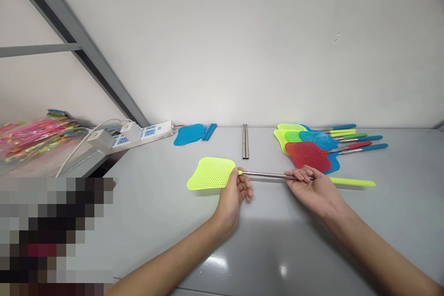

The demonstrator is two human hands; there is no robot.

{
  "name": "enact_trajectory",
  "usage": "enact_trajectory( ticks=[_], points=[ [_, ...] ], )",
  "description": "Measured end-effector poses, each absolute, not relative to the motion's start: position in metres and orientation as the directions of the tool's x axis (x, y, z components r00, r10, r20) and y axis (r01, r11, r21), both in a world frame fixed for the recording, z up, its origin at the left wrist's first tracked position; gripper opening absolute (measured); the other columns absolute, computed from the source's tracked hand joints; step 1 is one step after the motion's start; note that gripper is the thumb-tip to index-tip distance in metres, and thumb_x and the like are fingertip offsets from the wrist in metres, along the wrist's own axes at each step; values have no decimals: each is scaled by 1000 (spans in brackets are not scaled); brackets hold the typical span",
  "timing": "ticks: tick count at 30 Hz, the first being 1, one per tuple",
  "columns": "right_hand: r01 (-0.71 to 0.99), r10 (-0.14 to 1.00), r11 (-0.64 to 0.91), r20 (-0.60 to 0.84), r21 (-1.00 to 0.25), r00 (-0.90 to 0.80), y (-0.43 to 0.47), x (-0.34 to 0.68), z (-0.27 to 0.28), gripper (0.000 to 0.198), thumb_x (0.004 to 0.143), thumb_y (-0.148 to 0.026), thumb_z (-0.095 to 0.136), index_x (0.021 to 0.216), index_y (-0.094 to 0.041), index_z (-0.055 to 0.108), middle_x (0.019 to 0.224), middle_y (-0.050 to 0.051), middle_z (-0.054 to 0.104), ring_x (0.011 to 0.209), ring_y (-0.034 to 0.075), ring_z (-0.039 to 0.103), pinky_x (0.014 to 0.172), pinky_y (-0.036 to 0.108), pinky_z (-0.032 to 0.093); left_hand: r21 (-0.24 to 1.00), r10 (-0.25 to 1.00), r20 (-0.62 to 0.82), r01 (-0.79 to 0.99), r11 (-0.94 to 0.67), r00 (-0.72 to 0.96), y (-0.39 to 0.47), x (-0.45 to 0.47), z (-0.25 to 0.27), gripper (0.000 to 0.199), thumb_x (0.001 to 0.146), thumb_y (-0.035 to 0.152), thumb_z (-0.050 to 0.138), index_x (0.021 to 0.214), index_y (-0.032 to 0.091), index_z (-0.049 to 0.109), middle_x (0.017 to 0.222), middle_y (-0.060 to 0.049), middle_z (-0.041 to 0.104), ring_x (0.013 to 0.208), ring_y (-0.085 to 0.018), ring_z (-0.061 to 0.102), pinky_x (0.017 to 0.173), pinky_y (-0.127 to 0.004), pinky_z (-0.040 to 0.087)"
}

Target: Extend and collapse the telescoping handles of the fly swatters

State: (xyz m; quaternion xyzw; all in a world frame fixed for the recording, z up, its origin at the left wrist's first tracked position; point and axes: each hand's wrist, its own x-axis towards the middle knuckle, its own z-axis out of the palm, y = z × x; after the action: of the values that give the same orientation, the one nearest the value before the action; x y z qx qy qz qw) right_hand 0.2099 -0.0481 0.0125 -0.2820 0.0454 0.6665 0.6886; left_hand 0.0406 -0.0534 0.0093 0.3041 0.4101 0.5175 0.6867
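Observation:
A yellow-green fly swatter (212, 173) lies across both hands above the grey table, its perforated head to the left and its handle to the right. My left hand (233, 194) pinches the neck where the head meets the metal rod. Farther along, my right hand (314, 187) is closed around the rod near the yellow-green grip. Behind the right hand, a pile of assembled swatters (308, 155) in red, blue, green and yellow overlaps. Beyond the held rod, two bare metal tubes (246, 142) lie side by side.
Blue swatter heads (189, 134) and blue handle grips (209, 132) sit at the back left. Beside them is a white power strip (149, 135) with plugs and a cable. Plastic-wrapped colourful items (38, 136) lie far left. A white wall (256, 46) rises behind the table (156, 222).

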Motion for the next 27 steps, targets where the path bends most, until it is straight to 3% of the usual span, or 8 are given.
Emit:
enact_trajectory(
  ticks=[11, 27],
  points=[
    [-970, 847, -52, -525, -237, 83, -48, 205, 19, 28, 74, -2, 30, 57, -20, 17, 50, -8, 17, 39, 7, 30, 46, 23, 44, 851, 959, -257, -443, 282, 116, -54, 41, 12, 22, 74, 40, 48, 74, 18, 43, 56, 5, 44, 46, -7, 43, 45, -19, 32],
    [-981, 862, -66, -505, -180, 34, -53, 203, 27, 28, 76, -3, 31, 57, -19, 20, 50, -7, 18, 42, 6, 30, 52, 25, 48, 939, 981, -148, -294, 179, 125, -53, 42, 11, 26, 76, 43, 49, 71, 20, 38, 52, 7, 42, 44, -6, 41, 45, -18, 31]
  ],
)
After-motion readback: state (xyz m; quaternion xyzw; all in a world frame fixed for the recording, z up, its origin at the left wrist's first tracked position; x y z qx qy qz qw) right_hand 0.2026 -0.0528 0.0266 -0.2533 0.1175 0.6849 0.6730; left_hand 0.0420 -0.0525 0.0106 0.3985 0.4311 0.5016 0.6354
